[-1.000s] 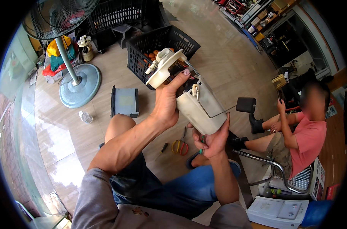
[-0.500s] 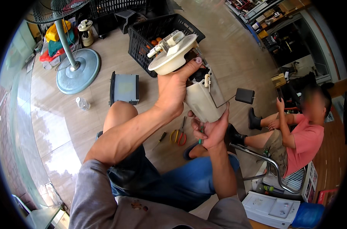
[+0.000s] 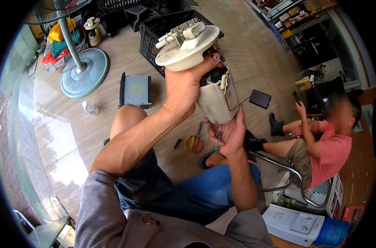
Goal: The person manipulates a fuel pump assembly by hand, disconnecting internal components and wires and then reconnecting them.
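Observation:
A cream-coloured fuel pump module (image 3: 214,101) is held up in front of me, its round flange (image 3: 188,47) tilted at the top left. My left hand (image 3: 181,91) grips it just beneath the flange, thumb across the upper part. On a bent wire at its right side hangs a black float (image 3: 260,99). Below the cup, my right hand (image 3: 232,136) is closed round a slim screwdriver with a green handle (image 3: 218,144), the shaft pointing up toward the cup's bottom. Its fingertips reach the cup's lower edge. Where the screwdriver's tip ends is hidden.
Scissors (image 3: 194,142) and another screwdriver (image 3: 174,147) lie on the floor below. Around stand a grey metal unit (image 3: 137,91), a bottle (image 3: 90,108), a fan base (image 3: 84,76) and a black crate (image 3: 150,51). A person (image 3: 326,149) sits at right holding a phone.
The fuel pump module has moved slightly up and left and tilted, with both hands following. The screwdriver's shaft shows more now. The seated person has raised a phone.

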Available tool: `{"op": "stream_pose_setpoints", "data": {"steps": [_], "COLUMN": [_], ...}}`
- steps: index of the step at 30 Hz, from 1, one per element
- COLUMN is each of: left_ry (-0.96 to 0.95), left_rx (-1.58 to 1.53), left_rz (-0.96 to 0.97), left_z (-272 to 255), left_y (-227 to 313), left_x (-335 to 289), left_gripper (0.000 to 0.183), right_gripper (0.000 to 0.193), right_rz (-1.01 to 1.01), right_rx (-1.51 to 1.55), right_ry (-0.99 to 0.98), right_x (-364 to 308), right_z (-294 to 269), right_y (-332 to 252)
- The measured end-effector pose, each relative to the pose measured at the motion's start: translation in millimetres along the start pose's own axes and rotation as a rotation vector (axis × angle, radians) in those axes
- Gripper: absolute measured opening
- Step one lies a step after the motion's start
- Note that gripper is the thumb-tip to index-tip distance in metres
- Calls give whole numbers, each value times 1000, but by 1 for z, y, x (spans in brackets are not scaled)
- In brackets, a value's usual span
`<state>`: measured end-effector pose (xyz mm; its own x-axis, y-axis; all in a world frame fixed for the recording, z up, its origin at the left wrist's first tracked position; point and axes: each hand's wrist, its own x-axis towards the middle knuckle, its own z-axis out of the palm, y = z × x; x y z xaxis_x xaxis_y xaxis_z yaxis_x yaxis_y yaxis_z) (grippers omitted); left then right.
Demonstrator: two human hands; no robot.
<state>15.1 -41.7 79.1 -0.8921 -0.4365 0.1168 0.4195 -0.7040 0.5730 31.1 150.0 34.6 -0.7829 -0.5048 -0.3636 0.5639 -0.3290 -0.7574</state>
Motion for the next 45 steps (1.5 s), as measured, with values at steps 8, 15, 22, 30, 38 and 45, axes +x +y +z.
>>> {"op": "stream_pose_setpoints", "data": {"steps": [8, 15, 22, 30, 38, 45], "left_ry": [21, -18, -155, -114, -99, -154], "left_rx": [-47, -33, 31, 22, -14, 58], "left_rz": [-115, -243, -356, -302, -281, -143], "left_z": [-4, -8, -15, -5, -5, -3], "left_y": [0, -5, -9, -16, -10, -5], "left_x": [5, 8, 8, -1, 2, -2], "left_gripper": [23, 35, 47, 51, 41, 40], "right_gripper": [80, 69, 67, 58, 52, 51], "right_rz": [-64, -139, -173, -182, -203, -209], "right_rx": [-114, -148, -172, -180, -193, -215], "right_ry": [43, 159, 219, 206, 271, 242], "right_x": [-7, -17, -23, -25, -21, -17], "right_z": [1, -3, -9, -15, -10, -4], "right_y": [-1, -3, -5, -8, -9, -9]}}
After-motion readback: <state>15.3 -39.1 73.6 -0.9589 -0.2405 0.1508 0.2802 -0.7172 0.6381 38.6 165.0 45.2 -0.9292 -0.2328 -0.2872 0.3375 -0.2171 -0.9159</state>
